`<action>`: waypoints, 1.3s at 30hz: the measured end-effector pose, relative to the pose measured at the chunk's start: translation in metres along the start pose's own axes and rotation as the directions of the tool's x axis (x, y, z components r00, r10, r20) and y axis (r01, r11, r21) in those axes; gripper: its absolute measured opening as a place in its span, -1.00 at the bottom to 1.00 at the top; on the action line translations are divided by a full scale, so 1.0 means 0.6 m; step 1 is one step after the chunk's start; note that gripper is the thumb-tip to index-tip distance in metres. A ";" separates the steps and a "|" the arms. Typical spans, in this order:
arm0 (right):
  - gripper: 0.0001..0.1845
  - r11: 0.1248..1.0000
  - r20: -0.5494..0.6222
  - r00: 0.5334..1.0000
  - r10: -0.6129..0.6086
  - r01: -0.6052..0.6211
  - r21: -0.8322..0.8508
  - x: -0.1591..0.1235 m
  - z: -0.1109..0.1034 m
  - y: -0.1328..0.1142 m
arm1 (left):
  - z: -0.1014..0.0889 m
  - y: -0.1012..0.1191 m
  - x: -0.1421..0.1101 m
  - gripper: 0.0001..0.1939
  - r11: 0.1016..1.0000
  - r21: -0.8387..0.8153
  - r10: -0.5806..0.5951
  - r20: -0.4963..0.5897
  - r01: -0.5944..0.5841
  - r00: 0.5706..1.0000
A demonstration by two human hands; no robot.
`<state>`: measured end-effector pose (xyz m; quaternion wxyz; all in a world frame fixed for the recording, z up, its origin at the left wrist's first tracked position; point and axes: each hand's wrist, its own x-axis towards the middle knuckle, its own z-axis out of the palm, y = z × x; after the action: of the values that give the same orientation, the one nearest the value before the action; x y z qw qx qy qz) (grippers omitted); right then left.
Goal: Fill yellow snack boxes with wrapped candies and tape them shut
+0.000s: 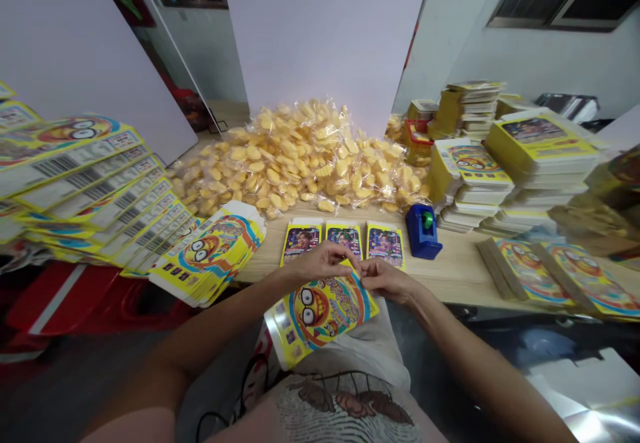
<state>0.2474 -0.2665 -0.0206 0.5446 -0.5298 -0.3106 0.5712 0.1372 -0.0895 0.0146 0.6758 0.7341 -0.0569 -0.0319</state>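
Note:
A flat yellow carton (320, 313) printed with a cartoon face in glasses lies tilted over my lap. My left hand (327, 261) is closed at its upper edge, fingers pinched. My right hand (386, 279) pinches the same end near the corner, almost touching the left fingertips; the exact grip is partly hidden. Just beyond my hands, three picture card packs lie in a row on the table: a left one (301, 240), a middle one (345, 235) and a right one (385, 244). A blue tape dispenser (423, 233) with a green core stands to their right.
A large heap of clear-wrapped yellow pieces (300, 156) covers the table's back. Fanned cartons (100, 176) and a smaller carton stack (213, 250) are at left. Card stacks (545, 143), a red basket (418, 138) and two card bundles (533, 270) stand at right.

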 end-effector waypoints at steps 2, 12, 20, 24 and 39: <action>-0.48 0.981 0.047 0.999 0.016 -0.025 0.191 0.005 0.002 0.013 | 0.002 0.012 -0.004 -0.71 0.998 0.015 0.059 -0.015 -0.058 0.998; -0.66 0.416 -0.071 0.659 -0.749 0.383 -0.825 -0.076 0.048 -0.138 | -0.027 0.092 -0.067 -0.35 0.935 0.202 0.355 -0.511 -0.292 0.783; -0.70 -0.257 0.408 0.436 -0.802 0.364 -0.895 0.015 0.063 0.033 | -0.038 -0.036 -0.087 -0.45 0.991 -0.120 -0.127 -0.676 0.062 0.726; -0.66 -0.152 0.346 0.585 -0.733 0.354 -0.923 0.033 0.063 0.106 | -0.027 -0.078 -0.077 -0.31 0.934 0.246 -0.038 -0.654 0.260 0.756; -0.80 0.107 0.116 0.656 -0.745 0.289 -0.951 0.260 -0.065 -0.133 | -0.194 -0.092 0.078 -0.62 0.585 0.744 0.210 -0.525 0.324 0.825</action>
<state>0.3317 -0.1099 0.0026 0.3614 -0.6889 -0.6244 -0.0701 0.2003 0.0240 -0.0292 0.2500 0.9353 0.1613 0.1917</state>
